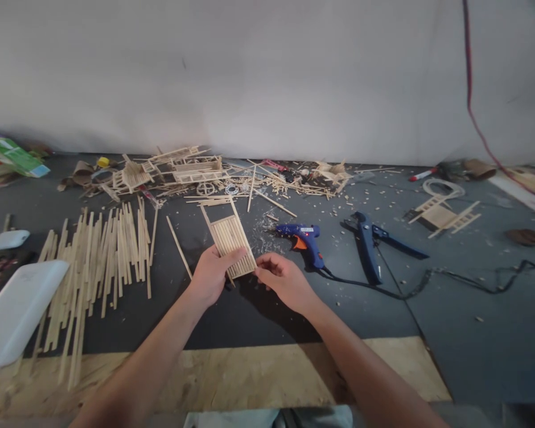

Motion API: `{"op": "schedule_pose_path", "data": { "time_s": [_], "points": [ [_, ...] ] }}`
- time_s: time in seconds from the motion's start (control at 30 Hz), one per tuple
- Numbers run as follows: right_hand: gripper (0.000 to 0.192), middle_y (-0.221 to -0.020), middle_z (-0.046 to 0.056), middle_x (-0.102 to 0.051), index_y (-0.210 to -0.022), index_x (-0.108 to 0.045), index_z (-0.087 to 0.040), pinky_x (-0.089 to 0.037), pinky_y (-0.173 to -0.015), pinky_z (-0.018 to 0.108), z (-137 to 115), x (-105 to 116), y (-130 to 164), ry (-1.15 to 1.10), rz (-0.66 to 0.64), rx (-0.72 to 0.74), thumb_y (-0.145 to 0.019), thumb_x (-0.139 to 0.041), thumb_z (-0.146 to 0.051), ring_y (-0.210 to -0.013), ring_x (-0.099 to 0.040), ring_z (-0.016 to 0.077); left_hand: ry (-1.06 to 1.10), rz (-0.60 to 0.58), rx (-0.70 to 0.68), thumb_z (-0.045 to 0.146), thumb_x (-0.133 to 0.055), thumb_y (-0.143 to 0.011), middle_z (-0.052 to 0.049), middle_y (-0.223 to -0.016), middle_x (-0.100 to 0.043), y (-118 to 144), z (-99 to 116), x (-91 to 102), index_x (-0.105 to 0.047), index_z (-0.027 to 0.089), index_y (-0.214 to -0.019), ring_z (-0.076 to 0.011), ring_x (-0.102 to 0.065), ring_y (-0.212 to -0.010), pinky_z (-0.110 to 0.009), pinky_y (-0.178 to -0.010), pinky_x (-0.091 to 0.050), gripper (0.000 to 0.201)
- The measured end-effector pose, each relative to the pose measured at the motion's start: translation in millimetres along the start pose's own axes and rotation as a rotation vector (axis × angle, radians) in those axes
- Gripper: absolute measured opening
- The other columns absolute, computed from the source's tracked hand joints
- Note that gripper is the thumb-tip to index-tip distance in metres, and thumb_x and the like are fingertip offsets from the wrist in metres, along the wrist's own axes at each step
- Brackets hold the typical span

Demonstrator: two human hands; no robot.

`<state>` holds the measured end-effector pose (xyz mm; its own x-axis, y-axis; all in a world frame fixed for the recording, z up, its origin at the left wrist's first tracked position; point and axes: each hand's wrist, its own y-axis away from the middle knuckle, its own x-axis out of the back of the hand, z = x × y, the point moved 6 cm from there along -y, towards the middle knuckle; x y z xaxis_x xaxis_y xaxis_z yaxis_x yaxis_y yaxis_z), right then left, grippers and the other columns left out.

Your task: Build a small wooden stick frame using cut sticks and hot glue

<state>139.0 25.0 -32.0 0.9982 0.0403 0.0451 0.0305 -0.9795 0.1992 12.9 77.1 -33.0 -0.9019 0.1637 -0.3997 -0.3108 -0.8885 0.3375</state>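
Plywood board [232, 374] nearest; 2 hands [249, 274] pinch slat panel [232, 241] over dark floor [428, 309].

The white tray [13, 315] is cut off by the left edge.

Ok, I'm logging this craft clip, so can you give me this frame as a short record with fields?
left hand: grips the flat panel of glued pale wooden sticks
right hand: pinches the panel's lower right corner
right of panel: blue and orange glue gun, then blue-handled cutters
left of panel: loose pale wooden sticks
surface: dark grey mat
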Motion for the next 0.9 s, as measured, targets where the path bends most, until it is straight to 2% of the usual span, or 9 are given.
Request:
{"op": "schedule_pose_path", "data": {
  "time_s": [0.3, 0.73, 0.9],
  "points": [
    [0.019, -0.069, 0.0, -0.06, -0.088, -0.06, -0.018, -0.044, -0.054, 0.023, 3.6, 2.0, -2.0, 0.062, -0.007, -0.002, -0.074, -0.057, -0.03, -0.056, -0.052, 0.0096, 0.015, -0.013, 0.012, 0.019, -0.073, -0.059, -0.002, -0.072, -0.067, -1.0, -0.2, 1.6, -0.064, 0.012, -0.081, -0.0139, -0.061, -0.063, -0.026, -0.062, -0.05, 0.024],
    [0.018, -0.074, 0.001, -0.062, -0.087, -0.062, -0.019, -0.048, -0.06, 0.027, 7.3, 2.2, -2.3, 0.01, -0.001, 0.012, -0.074, -0.058, -0.03, -0.061, -0.057, 0.0116, 0.016, -0.015, 0.02, 0.019, -0.072, -0.06, -0.003, -0.072, -0.067, -2.1, -2.7, 0.8, -0.064, 0.012, -0.08, -0.0134, -0.061, -0.062, -0.027, -0.062, -0.05, 0.023],
    [0.02, -0.074, 0.001, -0.062, -0.09, -0.063, -0.02, -0.048, -0.062, 0.028, 5.0, 1.1, -3.0, -0.037, -0.003, 0.034, -0.074, -0.058, -0.03, -0.066, -0.058, 0.013, 0.022, 0.023, -0.004, 0.019, -0.073, -0.06, -0.001, -0.072, -0.067, -2.3, -0.8, 2.8, -0.064, 0.013, -0.079, -0.0119, -0.061, -0.062, -0.025, -0.062, -0.05, 0.023]
  ]
}}
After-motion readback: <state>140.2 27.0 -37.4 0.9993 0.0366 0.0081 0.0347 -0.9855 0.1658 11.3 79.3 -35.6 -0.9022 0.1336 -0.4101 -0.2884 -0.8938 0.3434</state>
